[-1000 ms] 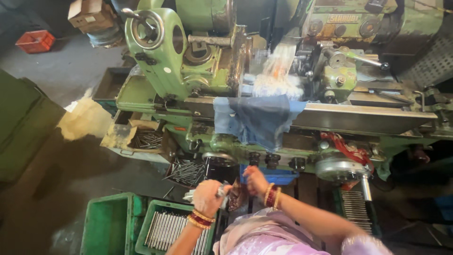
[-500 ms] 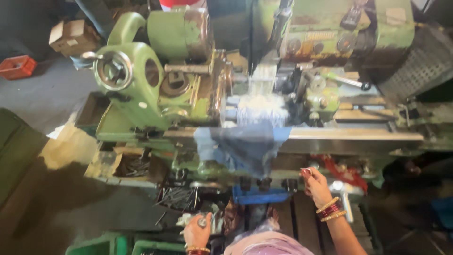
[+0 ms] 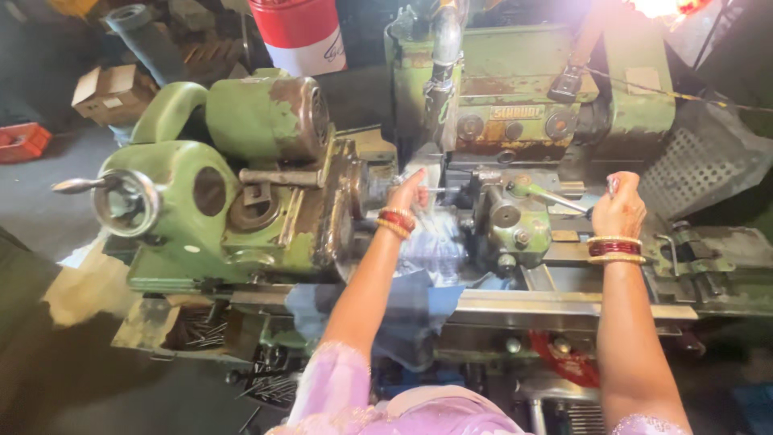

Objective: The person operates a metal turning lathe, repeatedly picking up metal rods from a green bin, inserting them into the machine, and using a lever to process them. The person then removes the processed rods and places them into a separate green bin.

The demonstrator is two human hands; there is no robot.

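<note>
Our right hand [image 3: 618, 211] is closed round the lever [image 3: 555, 198] on the right, while our left hand [image 3: 409, 193] pinches a thin rod [image 3: 444, 190] at the green machine [image 3: 266, 201] — loading looks underway, the machining apparently not yet begun.

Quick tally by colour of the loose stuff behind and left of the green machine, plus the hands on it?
Hands: 2, left hand, right hand
Red and white drum: 1
Brown cardboard box: 1
Red crate: 1
Total: 5
</note>
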